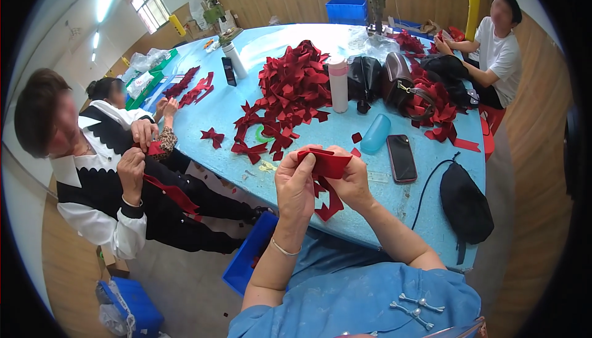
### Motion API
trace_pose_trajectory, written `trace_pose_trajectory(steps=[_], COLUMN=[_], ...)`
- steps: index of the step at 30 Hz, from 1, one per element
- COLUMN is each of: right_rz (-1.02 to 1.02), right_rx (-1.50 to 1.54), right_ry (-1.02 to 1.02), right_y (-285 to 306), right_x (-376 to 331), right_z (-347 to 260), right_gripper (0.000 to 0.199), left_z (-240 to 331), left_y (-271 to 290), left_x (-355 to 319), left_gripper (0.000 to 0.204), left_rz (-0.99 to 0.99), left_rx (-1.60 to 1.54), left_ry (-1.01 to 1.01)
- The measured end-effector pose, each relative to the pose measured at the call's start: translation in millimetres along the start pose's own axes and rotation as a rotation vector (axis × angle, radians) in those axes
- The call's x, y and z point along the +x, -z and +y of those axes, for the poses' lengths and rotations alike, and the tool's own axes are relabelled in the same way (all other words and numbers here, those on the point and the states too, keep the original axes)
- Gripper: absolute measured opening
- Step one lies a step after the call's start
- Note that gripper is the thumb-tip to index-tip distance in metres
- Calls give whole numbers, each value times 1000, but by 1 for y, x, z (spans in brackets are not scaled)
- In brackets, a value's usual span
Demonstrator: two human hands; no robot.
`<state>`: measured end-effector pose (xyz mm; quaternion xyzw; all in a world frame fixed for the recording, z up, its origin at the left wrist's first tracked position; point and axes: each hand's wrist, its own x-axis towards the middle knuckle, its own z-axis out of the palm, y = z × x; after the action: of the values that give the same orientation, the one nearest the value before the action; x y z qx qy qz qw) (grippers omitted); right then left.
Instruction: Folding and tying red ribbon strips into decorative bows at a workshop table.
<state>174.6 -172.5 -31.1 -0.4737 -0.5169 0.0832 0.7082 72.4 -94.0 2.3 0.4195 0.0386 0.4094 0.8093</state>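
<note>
Both my hands hold a folded piece of red ribbon [331,164] up over the near edge of the blue table. My left hand [295,184] pinches its left side, thumb on the front. On the other side my right hand [350,185] is closed on the same ribbon, its fingers partly hidden. Below my hands dangles a loose red tail [331,207]. Beyond them, a large heap of red bows [295,79] spreads over the table, with a single bow [212,136] lying apart to the left.
On the blue table [370,214] are a phone [402,159], a light-blue case [375,133], a black pouch [465,202], a pink-and-white bottle [338,84] and dark bags [401,82]. Co-workers sit left and far right, handling red ribbon. A blue bin [250,255] stands by my left forearm.
</note>
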Motion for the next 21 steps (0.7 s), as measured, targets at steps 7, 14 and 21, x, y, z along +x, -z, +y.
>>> trace_pose_trajectory(steps=[7,14,21], right_rz=[53,96,42], right_rx=[88,415,205], right_ry=[-196,-167,-236], right_y=[-13,-15,-8], right_x=[-10,3,18], right_z=[-9,-23,-27], right_gripper=[24,19,19], left_z=[-5,-2,-5], left_y=[0,6,9], left_x=[-3,-3,-4], left_gripper=[8,7,8], left_rz=[74,76,92], left_rx=[-57,-84,-85], left_ry=[-36,-38,-52])
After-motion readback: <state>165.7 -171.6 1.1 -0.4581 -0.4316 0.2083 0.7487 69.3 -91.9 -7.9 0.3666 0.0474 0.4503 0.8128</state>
